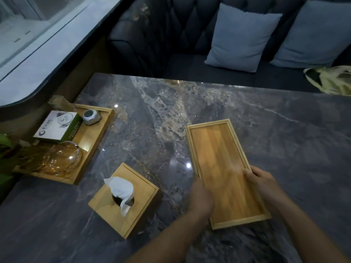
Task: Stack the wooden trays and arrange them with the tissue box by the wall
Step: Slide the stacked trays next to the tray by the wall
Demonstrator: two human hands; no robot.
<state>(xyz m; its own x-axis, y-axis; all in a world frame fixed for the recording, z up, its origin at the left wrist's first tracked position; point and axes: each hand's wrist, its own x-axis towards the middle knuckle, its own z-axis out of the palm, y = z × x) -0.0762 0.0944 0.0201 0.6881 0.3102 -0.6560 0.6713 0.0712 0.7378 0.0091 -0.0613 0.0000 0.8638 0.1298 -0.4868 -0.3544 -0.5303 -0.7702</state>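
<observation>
Dark marbled counter [247, 114] carrying everything; landmark taken as the wooden tissue box [123, 200], standing near the front left of the counter with a white tissue [118, 188] sticking up out of its round top hole.

Right of the tissue box, apart from it: long empty wooden tray [226, 171], slightly blurred, lying at an angle with its far end leaning left; a second rim edge showing along its left side, so perhaps a tray beneath, though cannot tell for sure.

Left hand [201, 198] just right of the tissue box, grip curled over the tray's left long edge near the front, fingers hidden under the hand; right hand [264, 181] farther right, grip pinching the tray's right long edge, thumb on top of the rim; both forearms bare.

Behind and left of the tissue box, by the wall: larger wooden tray [91, 137] holding a white-and-green box [58, 126], a small grey faceted object [92, 116], a clear glass teapot [62, 158] and a clear acrylic holder [58, 103] at its far corner; green leaves [5, 143] beside its left end.

Far beyond the tissue box, past the counter: dark tufted sofa [171, 35] with two pale blue cushions [241, 37]; crumpled yellowish bag [330, 78] on the seat at far right.
</observation>
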